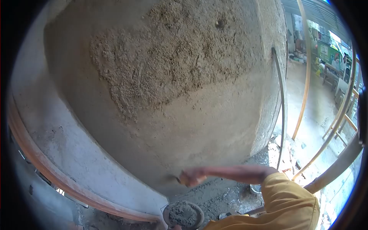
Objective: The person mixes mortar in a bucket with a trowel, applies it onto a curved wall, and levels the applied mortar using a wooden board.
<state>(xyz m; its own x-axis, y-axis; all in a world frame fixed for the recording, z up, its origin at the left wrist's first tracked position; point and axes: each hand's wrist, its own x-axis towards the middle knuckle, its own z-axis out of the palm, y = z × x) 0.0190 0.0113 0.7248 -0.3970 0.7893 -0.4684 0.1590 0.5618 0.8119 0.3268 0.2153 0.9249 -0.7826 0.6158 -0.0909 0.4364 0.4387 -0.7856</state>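
Note:
My right hand [193, 176] is closed on the handle of a trowel [172, 178], whose blurred blade is at the lower part of the wall. Smooth grey plaster covers the wall's [199, 119] lower part, and a rough, lumpy patch of mortar [172, 57] lies above it. Below the hand, a round pan [201, 216] holds wet grey mortar [182, 213]. Only a small bit of my left hand [177, 227] shows at the bottom edge by the pan, and its fingers are hidden.
A long straight bar [283, 99] leans on the wall's right edge. Wooden poles [306, 76] stand farther right, with a bench [331, 71] behind. A bucket [255, 188] sits beyond my right arm. Mortar lies on the ground. A pale wall [73, 142] is at left.

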